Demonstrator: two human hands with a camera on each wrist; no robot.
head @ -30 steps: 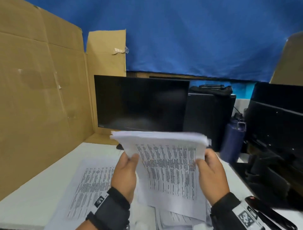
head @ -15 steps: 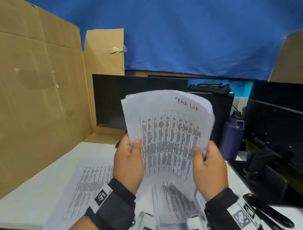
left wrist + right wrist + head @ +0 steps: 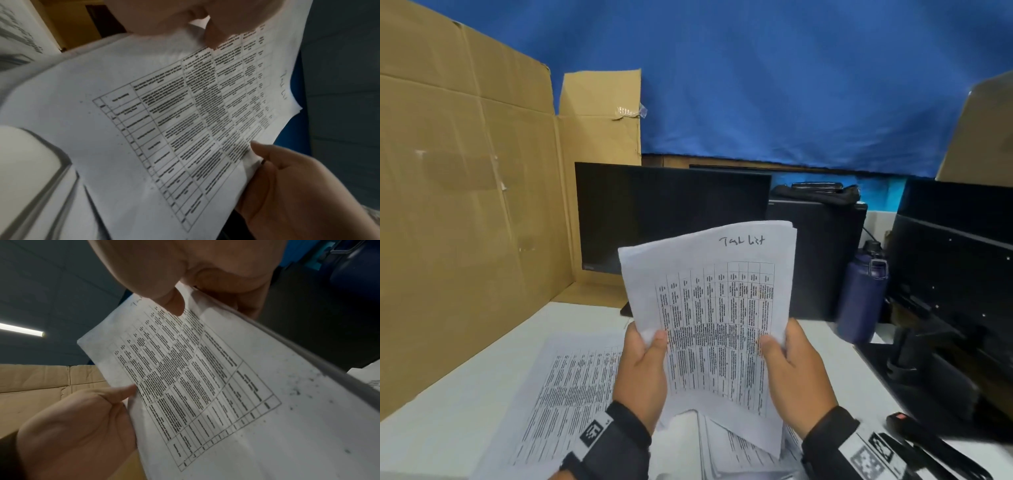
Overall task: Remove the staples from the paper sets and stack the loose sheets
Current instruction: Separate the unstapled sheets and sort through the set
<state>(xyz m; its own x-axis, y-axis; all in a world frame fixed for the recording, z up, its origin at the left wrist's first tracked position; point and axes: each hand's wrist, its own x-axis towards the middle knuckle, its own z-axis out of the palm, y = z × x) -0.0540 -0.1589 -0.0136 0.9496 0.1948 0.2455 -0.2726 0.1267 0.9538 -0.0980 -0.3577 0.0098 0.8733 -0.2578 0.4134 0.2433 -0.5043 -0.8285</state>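
I hold a paper set (image 3: 714, 308) upright in front of me; its front page carries a printed table and a handwritten title at the top. My left hand (image 3: 645, 359) grips its lower left edge, thumb on the front. My right hand (image 3: 789, 366) grips the lower right edge in the same way. In the left wrist view the paper set (image 3: 174, 121) fills the frame, with my left hand (image 3: 207, 27) at the top and my right hand (image 3: 287, 186) below. The right wrist view shows the paper set (image 3: 205, 378), my right hand (image 3: 174, 288) and my left hand (image 3: 82, 426). No staple is visible.
Printed sheets (image 3: 558, 394) lie on the white table (image 3: 441, 431) at the left, and more papers (image 3: 736, 448) lie under my hands. A black tool with a red mark (image 3: 924, 438) lies at the right. Behind stand a dark monitor (image 3: 671, 219), a blue bottle (image 3: 861, 298) and a cardboard wall (image 3: 465, 205).
The paper set's top, bent over towards me a second ago, has swung up so the front page faces me. Both hands keep their hold on its lower edges.
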